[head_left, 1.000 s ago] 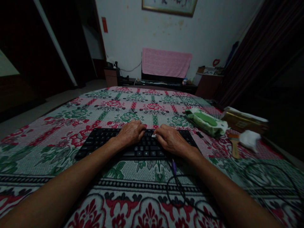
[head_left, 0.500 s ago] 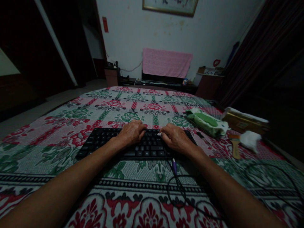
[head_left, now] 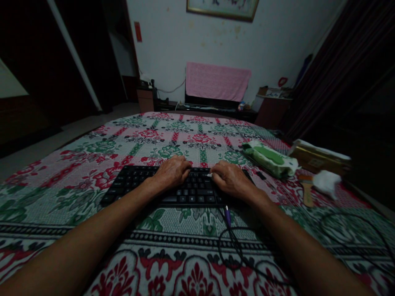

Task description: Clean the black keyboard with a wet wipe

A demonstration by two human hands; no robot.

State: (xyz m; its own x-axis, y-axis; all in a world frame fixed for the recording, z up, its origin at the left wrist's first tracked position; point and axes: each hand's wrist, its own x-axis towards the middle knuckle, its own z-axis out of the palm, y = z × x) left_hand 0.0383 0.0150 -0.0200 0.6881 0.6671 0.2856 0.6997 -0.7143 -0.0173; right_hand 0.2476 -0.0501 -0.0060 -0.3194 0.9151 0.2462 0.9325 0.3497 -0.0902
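Note:
A black keyboard [head_left: 197, 192] lies on the flowered bedspread in front of me. My left hand [head_left: 173, 170] rests over its middle, fingers curled down at the far edge, gripping it. Over the right part is my right hand [head_left: 228, 176], its thumb and fingers pinched on a small white wipe or tissue [head_left: 210, 175], whose tip touches or hovers just above the keys. The hand hides most of that white piece. A cable with a purple plug [head_left: 227, 216] lies by the keyboard's near edge.
To the right lie a green wipes pack [head_left: 270, 158], a gold tissue box [head_left: 319, 158], a crumpled white tissue [head_left: 327, 183] and a wooden-handled brush [head_left: 307, 192]. Black cable [head_left: 243, 257] loops across the bedspread [head_left: 123, 271]. Beyond the bed, a pink towel [head_left: 217, 81] covers a screen.
My right hand has shifted slightly to the right along the keys with the white piece. The left hand stays at the same place on the keyboard.

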